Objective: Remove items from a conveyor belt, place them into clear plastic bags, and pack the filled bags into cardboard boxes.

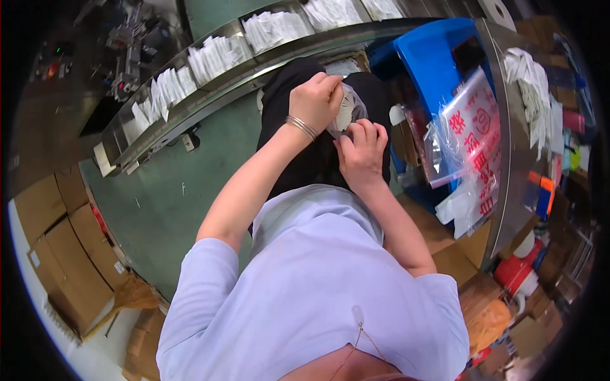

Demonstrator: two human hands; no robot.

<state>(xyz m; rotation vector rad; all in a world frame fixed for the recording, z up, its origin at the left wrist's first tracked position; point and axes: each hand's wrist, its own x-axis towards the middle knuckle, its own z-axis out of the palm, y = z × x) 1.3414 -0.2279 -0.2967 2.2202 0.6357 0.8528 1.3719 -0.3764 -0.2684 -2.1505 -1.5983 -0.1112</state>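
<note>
A clear plastic bag (346, 111) with pale, flat contents rests over my lap. My left hand (314, 105) is closed at its upper left edge, thumb and fingers pinched together. My right hand (363, 152) grips the lower right part of the same bag, its fingers curled. What lies inside looks whitish, but its kind is too small and partly hidden to make out. Black trousers (295, 79) show beneath the bag and both hands.
Ahead runs a metal trough (248, 63) holding stacks of white packets (276, 30). To the right, a blue plastic bin (419, 54) stands by printed plastic bags (473, 136) and a metal table edge (502, 127). Cardboard boxes (76, 254) and a broom (130, 292) are at left.
</note>
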